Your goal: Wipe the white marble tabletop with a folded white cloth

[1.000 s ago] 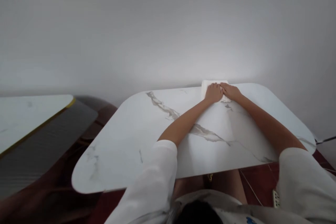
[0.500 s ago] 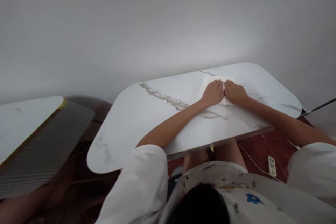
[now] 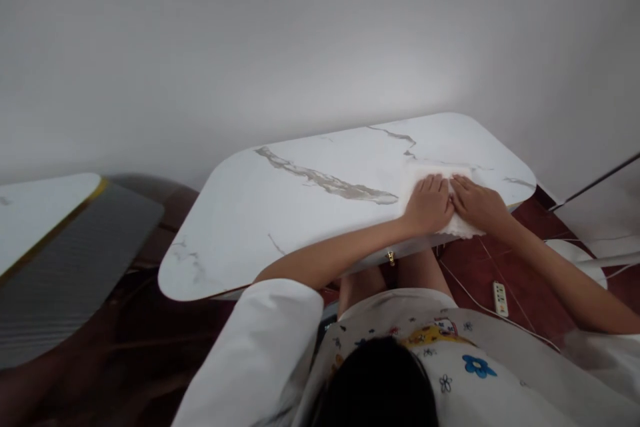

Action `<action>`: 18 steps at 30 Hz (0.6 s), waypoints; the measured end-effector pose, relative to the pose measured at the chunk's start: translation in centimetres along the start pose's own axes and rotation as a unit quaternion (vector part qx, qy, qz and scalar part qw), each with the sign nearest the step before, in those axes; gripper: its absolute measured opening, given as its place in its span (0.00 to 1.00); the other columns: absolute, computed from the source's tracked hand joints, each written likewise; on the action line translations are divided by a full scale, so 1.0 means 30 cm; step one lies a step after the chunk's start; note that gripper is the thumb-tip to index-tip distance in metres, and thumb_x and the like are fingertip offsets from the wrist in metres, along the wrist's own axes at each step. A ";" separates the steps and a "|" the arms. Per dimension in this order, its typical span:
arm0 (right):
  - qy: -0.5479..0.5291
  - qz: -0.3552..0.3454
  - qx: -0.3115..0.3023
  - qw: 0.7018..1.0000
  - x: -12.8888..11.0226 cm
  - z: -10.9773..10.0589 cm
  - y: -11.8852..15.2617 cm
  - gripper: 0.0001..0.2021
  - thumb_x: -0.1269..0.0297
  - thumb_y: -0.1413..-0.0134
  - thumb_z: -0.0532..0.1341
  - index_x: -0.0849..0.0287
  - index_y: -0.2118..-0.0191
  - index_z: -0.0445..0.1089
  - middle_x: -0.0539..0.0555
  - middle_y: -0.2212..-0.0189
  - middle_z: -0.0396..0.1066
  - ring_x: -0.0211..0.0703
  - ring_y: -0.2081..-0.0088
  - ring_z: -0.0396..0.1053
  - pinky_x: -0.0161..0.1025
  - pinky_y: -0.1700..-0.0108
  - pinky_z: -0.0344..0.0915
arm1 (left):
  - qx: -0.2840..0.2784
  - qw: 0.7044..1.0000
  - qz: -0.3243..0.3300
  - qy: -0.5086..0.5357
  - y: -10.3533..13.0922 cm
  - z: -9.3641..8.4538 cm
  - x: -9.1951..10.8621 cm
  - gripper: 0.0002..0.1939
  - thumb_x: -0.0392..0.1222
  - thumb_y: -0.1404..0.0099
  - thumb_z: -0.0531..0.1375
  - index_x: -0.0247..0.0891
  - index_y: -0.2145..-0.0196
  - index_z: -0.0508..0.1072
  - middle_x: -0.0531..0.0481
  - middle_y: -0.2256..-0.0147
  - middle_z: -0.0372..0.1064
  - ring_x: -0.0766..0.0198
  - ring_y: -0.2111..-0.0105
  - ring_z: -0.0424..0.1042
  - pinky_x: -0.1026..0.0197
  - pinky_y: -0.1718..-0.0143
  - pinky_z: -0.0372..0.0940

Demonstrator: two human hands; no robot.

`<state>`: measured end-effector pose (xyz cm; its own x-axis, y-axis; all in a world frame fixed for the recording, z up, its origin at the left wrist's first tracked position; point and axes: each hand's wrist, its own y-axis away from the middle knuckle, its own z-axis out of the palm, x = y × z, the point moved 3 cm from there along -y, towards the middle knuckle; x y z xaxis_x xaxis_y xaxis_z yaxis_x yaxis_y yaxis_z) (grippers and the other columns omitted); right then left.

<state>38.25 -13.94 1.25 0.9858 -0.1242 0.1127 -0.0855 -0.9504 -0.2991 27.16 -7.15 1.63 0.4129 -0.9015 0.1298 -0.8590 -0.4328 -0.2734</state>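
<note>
1. At the far left, a white marble-patterned tabletop (image 3: 40,220) with gold-coloured trim (image 3: 55,228) stands beside a grey ribbed panel (image 3: 85,273), well apart from the place where the hands lie.
2. In the middle, a white marble-patterned counter (image 3: 225,220) with rounded corners runs along the pale wall (image 3: 250,40); a broad grey-brown vein (image 3: 325,180) slants across its top.
3. Below the counter's near edge, a small gold-coloured fitting (image 3: 391,257) shows above the person's legs.
4. The left hand (image 3: 429,203) lies flat and open, palm down, its fingers straight and pointing to the far side; it presses on the white cloth rather than gripping it.
5. The white cloth (image 3: 463,228) is spread under both hands on the right part of the counter — its ruffled near edge reaches past the counter's near edge.
6. The right hand (image 3: 480,205) is open and palm down too, angled inward, with its fingertips touching or just beside the left hand.
7. To the right, a pale power strip (image 3: 501,299) lies on the red tiled floor (image 3: 470,267) near a white cable (image 3: 530,332).
8. Farther right, a dark rod (image 3: 600,183) slants in front of the wall.
</note>
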 end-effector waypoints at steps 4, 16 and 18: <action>0.014 -0.021 -0.016 1.000 0.116 0.051 -0.110 0.23 0.68 0.35 0.44 0.70 0.39 0.61 0.69 0.39 0.63 0.53 0.38 0.61 0.50 0.42 0.63 | 0.026 1.000 0.001 0.013 -0.161 0.039 -0.024 0.22 0.40 0.30 0.49 0.25 0.44 0.65 0.34 0.41 0.64 0.49 0.40 0.61 0.51 0.39 0.53; -0.057 -0.064 -0.049 0.995 0.145 0.247 -0.714 0.22 0.68 0.33 0.43 0.67 0.39 0.59 0.66 0.37 0.59 0.47 0.36 0.57 0.46 0.40 0.59 | 0.037 0.994 -0.103 -0.031 -0.472 0.084 -0.471 0.18 0.39 0.28 0.46 0.30 0.47 0.67 0.36 0.46 0.66 0.50 0.44 0.62 0.50 0.44 0.56; -0.053 -0.072 -0.043 0.995 0.138 0.269 -0.784 0.21 0.67 0.33 0.42 0.66 0.40 0.60 0.65 0.37 0.60 0.47 0.37 0.58 0.44 0.41 0.60 | 0.036 0.992 -0.111 -0.046 -0.506 0.088 -0.533 0.19 0.40 0.28 0.45 0.29 0.46 0.66 0.36 0.45 0.65 0.49 0.44 0.62 0.50 0.43 0.56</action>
<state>45.51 10.20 1.12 0.9981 0.0404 0.0466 0.0491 -0.9778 -0.2035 34.39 13.83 1.19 0.6183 -0.7786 0.1068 -0.7217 -0.6163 -0.3152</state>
